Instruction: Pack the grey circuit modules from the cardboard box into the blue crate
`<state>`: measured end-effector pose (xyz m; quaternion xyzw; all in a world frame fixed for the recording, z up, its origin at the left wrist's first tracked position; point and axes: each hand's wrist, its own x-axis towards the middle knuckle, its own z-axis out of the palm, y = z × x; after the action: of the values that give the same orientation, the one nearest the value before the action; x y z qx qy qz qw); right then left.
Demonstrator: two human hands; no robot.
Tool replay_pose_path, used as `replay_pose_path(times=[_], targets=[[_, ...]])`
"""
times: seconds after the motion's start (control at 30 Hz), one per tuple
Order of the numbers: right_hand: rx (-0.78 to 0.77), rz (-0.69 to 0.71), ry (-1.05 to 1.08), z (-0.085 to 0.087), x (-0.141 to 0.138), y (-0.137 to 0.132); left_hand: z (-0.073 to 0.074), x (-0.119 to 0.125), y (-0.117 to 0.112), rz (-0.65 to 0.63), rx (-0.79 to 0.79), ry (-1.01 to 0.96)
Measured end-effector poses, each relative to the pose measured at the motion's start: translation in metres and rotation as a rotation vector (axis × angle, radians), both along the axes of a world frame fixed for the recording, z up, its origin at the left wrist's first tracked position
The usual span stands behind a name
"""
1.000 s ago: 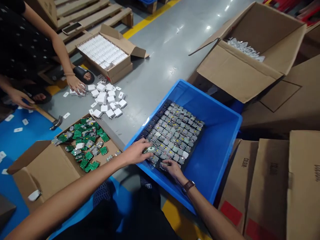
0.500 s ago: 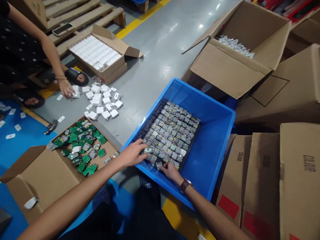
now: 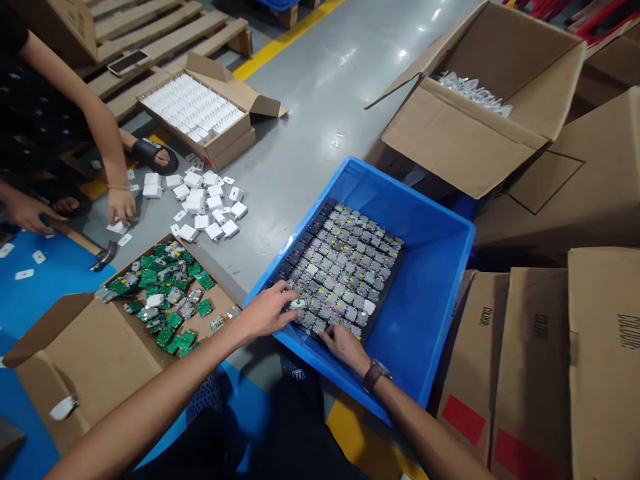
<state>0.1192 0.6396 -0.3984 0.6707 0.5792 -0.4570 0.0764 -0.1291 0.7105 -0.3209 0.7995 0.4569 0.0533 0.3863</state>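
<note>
Our left hand (image 3: 267, 312) pinches a module (image 3: 299, 303) off the tray (image 3: 380, 300); our right hand (image 3: 345, 343), fingers loosely curled and empty, steadies the tray's edge beside it.

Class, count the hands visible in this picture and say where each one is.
4: left hand and right hand on the tray's near edge; co-worker's two hands at left, one on floor pieces, one at frame edge.

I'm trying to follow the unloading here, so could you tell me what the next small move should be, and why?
Probably lift the left hand clear with the small part its fingers pinch, since the right hand rests on the black tray's near edge in the blue bin.
</note>
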Motion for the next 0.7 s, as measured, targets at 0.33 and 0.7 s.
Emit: replay_pose_path(times=[0.33,0.7], targets=[[0.172,-0.404,0.837,0.05,-0.047,0.021,0.007,0.004,0.0,-0.065,-0.037,0.168],[0.032,0.023,-0.028,0.02,0.033,0.012,0.008,0.008,0.0,-0.048,-0.065,0.253]])
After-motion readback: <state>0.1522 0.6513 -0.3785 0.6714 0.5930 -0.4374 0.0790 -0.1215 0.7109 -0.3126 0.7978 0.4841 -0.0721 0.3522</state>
